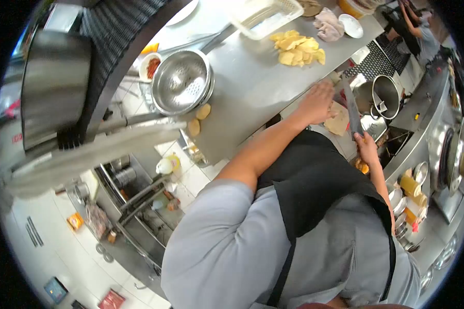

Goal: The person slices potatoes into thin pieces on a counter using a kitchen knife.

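Observation:
A large knife (351,110) is in my right hand (366,148), whose fingers are wrapped round its handle. The wide blade points away from me, past the fingertips of my left hand. My left hand (317,103) is at the counter's near edge, its fingers drawn together and slightly blurred. Close to those fingertips lies a small pale piece (335,78); whether they grip it is hard to make out. Further up the counter is a pile of yellow potato slices (298,48). A tan flat thing (337,121) shows below the blade.
Metal colanders (181,81) stand on the steel counter (242,87), two potato pieces (198,119) beside them. At the far end are a white plastic basket (267,18), raw chicken (329,24) and a small white plate (351,26). A metal pot (385,95) sits right. Another person (423,33) is at upper right.

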Demonstrator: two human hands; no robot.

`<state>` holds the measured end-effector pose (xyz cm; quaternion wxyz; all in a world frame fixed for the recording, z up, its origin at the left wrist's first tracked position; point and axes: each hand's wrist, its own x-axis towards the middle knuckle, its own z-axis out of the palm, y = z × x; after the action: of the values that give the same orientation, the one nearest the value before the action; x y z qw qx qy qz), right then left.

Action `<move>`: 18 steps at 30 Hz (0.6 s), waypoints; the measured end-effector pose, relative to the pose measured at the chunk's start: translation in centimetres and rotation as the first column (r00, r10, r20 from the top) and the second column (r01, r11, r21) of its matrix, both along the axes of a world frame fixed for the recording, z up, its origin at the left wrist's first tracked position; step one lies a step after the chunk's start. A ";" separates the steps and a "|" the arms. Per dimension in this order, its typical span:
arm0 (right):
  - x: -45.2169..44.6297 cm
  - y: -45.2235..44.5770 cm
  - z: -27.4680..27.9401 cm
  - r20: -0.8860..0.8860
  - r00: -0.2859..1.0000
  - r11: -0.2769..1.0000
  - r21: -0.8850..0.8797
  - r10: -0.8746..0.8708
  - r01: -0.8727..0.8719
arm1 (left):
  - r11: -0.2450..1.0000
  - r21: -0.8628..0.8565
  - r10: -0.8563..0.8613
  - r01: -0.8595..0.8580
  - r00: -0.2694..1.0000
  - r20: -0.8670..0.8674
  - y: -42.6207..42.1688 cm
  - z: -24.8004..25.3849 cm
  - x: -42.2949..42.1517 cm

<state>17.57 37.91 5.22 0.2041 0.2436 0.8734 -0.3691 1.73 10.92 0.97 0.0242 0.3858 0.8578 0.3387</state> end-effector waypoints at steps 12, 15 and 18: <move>0.0 3.6 -0.7 0.021 0.999 0.959 -0.281 -0.041 0.045 | 0.340 0.072 0.935 -0.938 0.328 -0.137 -24.8 3.6 11.3; 0.4 3.7 -1.6 0.042 0.999 0.956 -0.295 0.004 0.008 | 0.209 0.092 0.937 -0.974 0.172 -0.304 -31.0 1.7 11.7; -0.2 3.4 -1.8 0.008 0.994 0.956 -0.273 0.113 -0.107 | 0.273 -0.103 0.907 -0.956 0.292 -0.305 -34.9 -0.5 11.2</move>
<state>17.32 41.31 3.44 0.2661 0.1685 0.8242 -0.4707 12.90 -24.02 0.46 -0.2081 -0.1703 0.9541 0.1320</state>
